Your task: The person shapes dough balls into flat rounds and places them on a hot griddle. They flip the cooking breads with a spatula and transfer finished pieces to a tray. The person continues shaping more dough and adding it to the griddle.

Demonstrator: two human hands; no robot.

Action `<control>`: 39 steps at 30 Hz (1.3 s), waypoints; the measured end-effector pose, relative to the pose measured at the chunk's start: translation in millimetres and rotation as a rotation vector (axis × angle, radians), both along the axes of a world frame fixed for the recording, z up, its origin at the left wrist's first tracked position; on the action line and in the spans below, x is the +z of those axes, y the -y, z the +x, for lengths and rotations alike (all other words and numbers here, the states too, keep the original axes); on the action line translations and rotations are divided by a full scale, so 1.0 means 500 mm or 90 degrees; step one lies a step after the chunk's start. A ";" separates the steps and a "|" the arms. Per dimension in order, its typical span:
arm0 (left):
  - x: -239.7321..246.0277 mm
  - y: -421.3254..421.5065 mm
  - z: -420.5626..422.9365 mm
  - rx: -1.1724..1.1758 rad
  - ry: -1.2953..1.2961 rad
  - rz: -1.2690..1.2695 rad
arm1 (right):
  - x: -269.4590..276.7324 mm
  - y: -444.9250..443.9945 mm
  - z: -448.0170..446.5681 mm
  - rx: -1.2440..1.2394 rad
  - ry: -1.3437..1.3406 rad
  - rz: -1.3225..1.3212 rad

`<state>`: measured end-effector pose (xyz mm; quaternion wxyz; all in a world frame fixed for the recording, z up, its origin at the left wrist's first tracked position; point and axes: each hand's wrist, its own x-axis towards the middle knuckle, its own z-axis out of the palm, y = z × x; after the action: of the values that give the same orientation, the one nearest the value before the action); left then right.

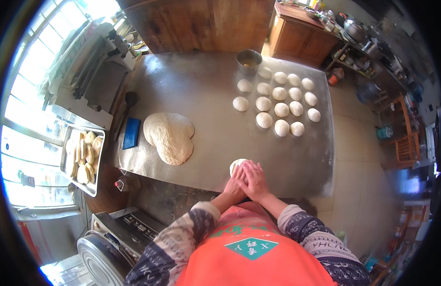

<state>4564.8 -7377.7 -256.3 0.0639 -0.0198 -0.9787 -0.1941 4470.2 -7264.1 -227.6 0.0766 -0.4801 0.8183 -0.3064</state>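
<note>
Near the front edge of the metal-topped table (213,136), a piece of dough (236,165) lies partly hidden under both of my hands. My left hand (237,182) presses against it from the left. My right hand (255,180) overlaps the left one, its fingers stretched forward over the dough. To the left rests a large, lumpy mass of dough (168,137). Several round dough balls (281,109) stand in loose rows at the back right, and a metal pot (249,61) with something in its bottom is behind them.
A blue scraper (131,133) and a dark ladle (130,99) lie along the table's left side. Farther left are a metal tray (99,178) of flat breads (85,153) and a white machine (102,85). A wooden cabinet (302,35) stands beyond the far right corner.
</note>
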 end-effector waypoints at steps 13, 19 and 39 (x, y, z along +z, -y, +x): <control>0.057 -0.060 0.066 0.180 0.324 -0.016 | -0.089 0.009 -0.175 0.437 -0.190 0.138; 0.040 0.011 0.113 0.479 0.176 0.038 | -0.048 0.050 -0.324 0.263 -0.214 0.068; -0.026 0.239 0.262 0.395 0.188 0.105 | -0.194 0.309 -0.276 -0.088 0.180 -0.091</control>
<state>4695.8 -7497.3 -269.4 -0.0212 0.3120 -0.9178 -0.2446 4332.1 -7418.8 -324.7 0.1357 -0.3791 0.8065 -0.4330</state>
